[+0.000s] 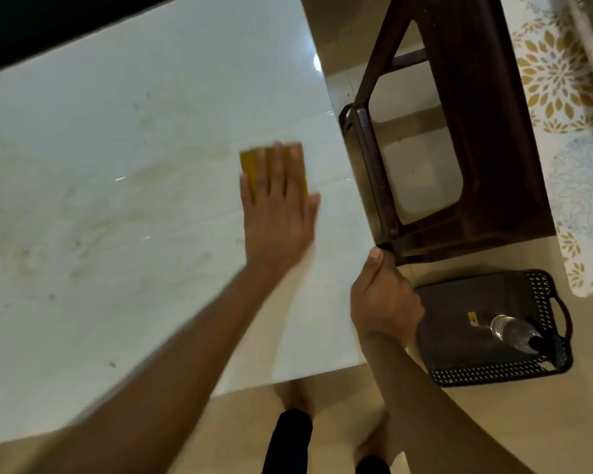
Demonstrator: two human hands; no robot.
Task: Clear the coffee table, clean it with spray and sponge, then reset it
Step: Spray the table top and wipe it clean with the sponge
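Observation:
The white marble coffee table (117, 206) fills the left of the view, with faint brownish stains and small specks on its top. A yellow sponge (249, 164) lies on the table near its right edge. My left hand (278, 213) presses flat on the sponge, fingers spread over it, and looks blurred by motion. My right hand (384, 295) grips the table's right edge, thumb on top. A clear spray bottle (514, 331) with a dark head lies in a dark perforated tray (493, 376) on the floor, right of the table.
A dark brown plastic stool (476, 131) stands on the beige floor close to the table's right edge. A floral mat (562, 80) lies beyond it. My feet and dark trouser legs (288, 439) are at the table's near edge.

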